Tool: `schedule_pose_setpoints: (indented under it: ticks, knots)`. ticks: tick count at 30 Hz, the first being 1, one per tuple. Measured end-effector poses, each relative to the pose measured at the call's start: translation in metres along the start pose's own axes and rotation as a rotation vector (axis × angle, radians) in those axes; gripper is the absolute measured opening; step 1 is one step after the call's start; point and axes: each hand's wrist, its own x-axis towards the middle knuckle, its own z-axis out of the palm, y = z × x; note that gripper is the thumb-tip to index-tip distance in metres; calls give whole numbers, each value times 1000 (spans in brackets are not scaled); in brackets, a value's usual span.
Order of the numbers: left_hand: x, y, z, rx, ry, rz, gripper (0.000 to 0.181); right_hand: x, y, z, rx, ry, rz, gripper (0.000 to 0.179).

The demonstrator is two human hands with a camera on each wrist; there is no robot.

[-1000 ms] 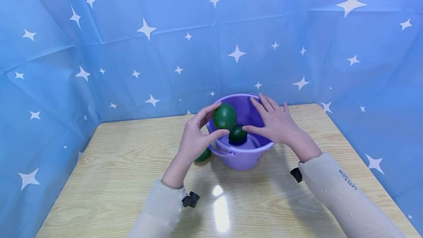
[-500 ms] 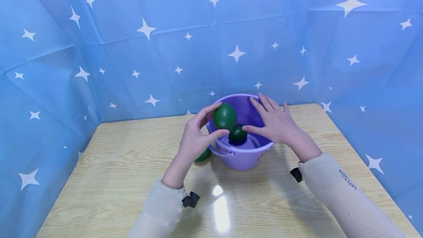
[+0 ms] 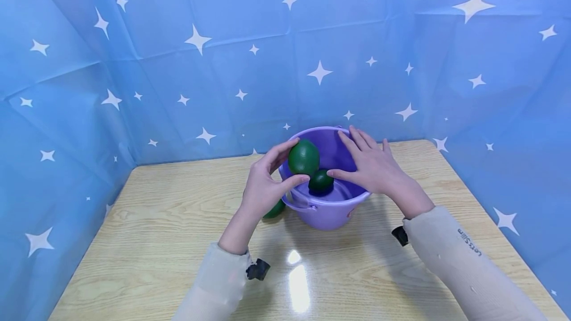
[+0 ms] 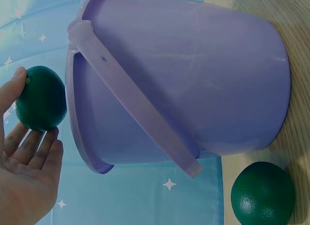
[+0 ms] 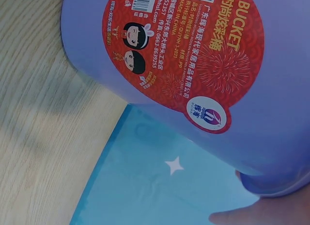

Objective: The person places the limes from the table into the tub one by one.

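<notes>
My left hand (image 3: 263,182) holds a dark green, avocado-like fruit (image 3: 303,157) between thumb and fingers, over the left side of a purple bucket (image 3: 325,214). The left wrist view shows this fruit (image 4: 41,99) just past the bucket's rim. Inside the bucket lies a second, darker green fruit (image 3: 321,182). My right hand (image 3: 374,165) rests at the right rim with spread, straight fingers; its thumb tip appears close to the second fruit. A third green fruit (image 4: 263,196) sits on the table beside the bucket, partly hidden by my left hand in the head view.
The bucket stands upright on a pale wood-grain table (image 3: 178,222); its handle (image 4: 145,113) hangs down on the left side. A red label (image 5: 193,46) is on its right side. A blue curtain with white stars (image 3: 223,63) surrounds the table's back and sides.
</notes>
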Motion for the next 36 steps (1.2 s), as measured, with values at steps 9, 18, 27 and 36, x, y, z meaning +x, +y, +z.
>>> schedule_pose_setpoints:
  ticks: [9, 18, 27, 36]
  knots:
    - [0, -1, 0, 4, -1, 10, 67, 0, 0, 0, 1, -2, 1, 100]
    - [0, -1, 0, 2, -1, 10, 68, 0, 0, 0, -5, -1, 3, 100]
    - [-1, -1, 0, 0, 1, -1, 68, 0, 0, 0, -5, -5, 6, 101]
    - [-1, 0, 0, 1, -2, -3, 69, 0, 0, 1, -1, -7, 8, 101]
